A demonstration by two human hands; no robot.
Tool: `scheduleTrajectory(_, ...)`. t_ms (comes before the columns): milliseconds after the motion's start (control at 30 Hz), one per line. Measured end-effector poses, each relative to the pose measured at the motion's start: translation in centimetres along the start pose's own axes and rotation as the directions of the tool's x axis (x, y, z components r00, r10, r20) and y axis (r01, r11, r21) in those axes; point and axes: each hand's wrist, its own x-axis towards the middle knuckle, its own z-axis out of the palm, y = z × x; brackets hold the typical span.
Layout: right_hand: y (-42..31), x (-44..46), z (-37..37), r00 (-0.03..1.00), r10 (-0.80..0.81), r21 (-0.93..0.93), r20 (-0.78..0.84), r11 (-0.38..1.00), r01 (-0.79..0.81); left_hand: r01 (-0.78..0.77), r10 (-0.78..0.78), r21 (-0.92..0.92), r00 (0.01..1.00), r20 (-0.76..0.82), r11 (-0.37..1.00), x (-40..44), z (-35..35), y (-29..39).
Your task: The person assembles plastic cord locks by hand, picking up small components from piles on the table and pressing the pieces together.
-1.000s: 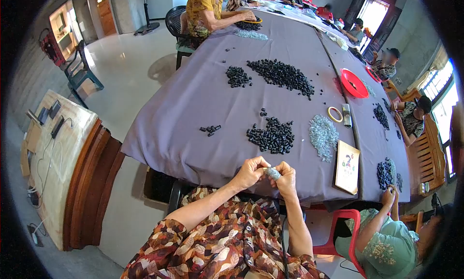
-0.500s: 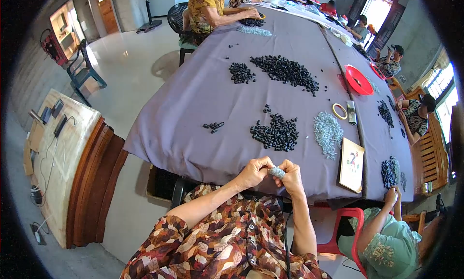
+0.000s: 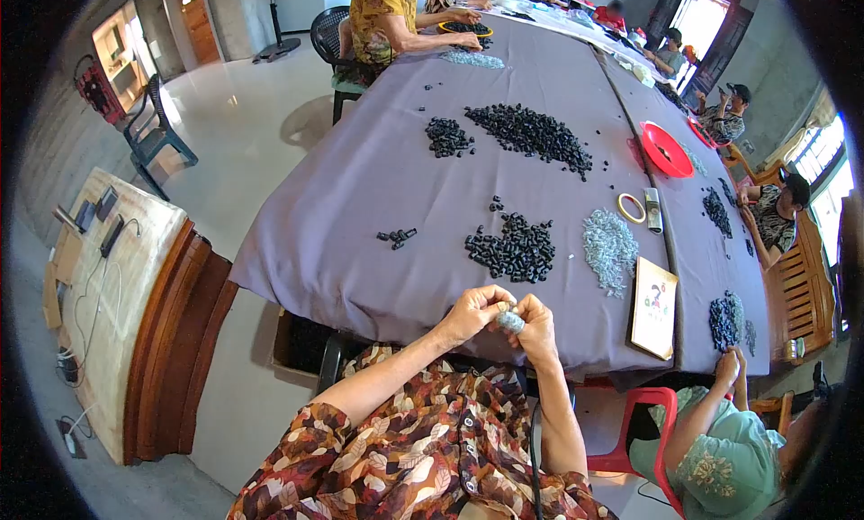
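Just over the near edge of the cloth-covered table (image 3: 360,187), my left hand (image 3: 477,311) is closed in a pinch; what its fingertips hold is too small to name. Close beside it, my right hand (image 3: 533,329) is closed around a clump of clear pieces (image 3: 510,322). Beyond my hands lies a pile of small black pieces (image 3: 511,248), with a pile of clear pieces (image 3: 610,250) to its right. A few black pieces (image 3: 397,238) lie to the left.
Farther off are a large black pile (image 3: 531,137), a red bowl (image 3: 667,150), a tape roll (image 3: 632,208) and a notebook (image 3: 653,307). A co-worker in green (image 3: 711,439) sits at the right; another in yellow (image 3: 378,16) sits at the far left.
Over the last second the view has shifted slightly. My left fingertips have moved a little off the clump and up. The co-worker in yellow has moved their hands apart.
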Motion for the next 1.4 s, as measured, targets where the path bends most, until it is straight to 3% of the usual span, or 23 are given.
scheduleTrajectory(333, 0.1, -0.2, 0.3, 0.984, -0.163, -0.041, 0.076, 0.985, 0.166, 0.133, -0.112, -0.170, 0.986, 0.128, 0.976, 0.6, -1.3, -0.3)
scheduleTrajectory(633, -0.4, -0.2, 0.6, 0.958, -0.284, -0.392, -0.030, 0.885, 0.250, 0.220, -0.203, -0.171, 0.973, 0.111, 0.961, 1.0, -1.3, -0.6)
scheduleTrajectory(1033, 0.9, 0.1, 0.4, 0.953, -0.299, -0.319, -0.040, 0.908, 0.272, 0.270, -0.241, -0.218, 0.959, 0.149, 0.938, 1.2, -1.4, 0.0)
scheduleTrajectory(1233, 1.1, 0.2, 0.0, 0.982, -0.185, -0.193, 0.031, 0.963, 0.188, 0.234, -0.226, -0.252, 0.972, 0.059, 0.939, 1.1, -0.8, 0.4)
scheduleTrajectory(1267, 1.0, 0.2, -0.5, 0.985, -0.157, -0.073, 0.066, 0.984, 0.162, 0.199, -0.196, -0.266, 0.980, 0.037, 0.943, 1.1, -0.7, 0.1)
scheduleTrajectory(1367, 0.0, 0.3, -1.9, 0.989, -0.146, -0.160, 0.027, 0.976, 0.148, 0.181, -0.188, -0.227, 0.982, -0.009, 0.957, 0.8, -1.0, 0.5)
scheduleTrajectory(1400, 0.0, 0.7, -2.5, 0.986, -0.140, -0.188, -0.091, 0.975, 0.121, 0.196, -0.205, -0.191, 0.978, -0.029, 0.962, 0.8, -1.2, 0.6)
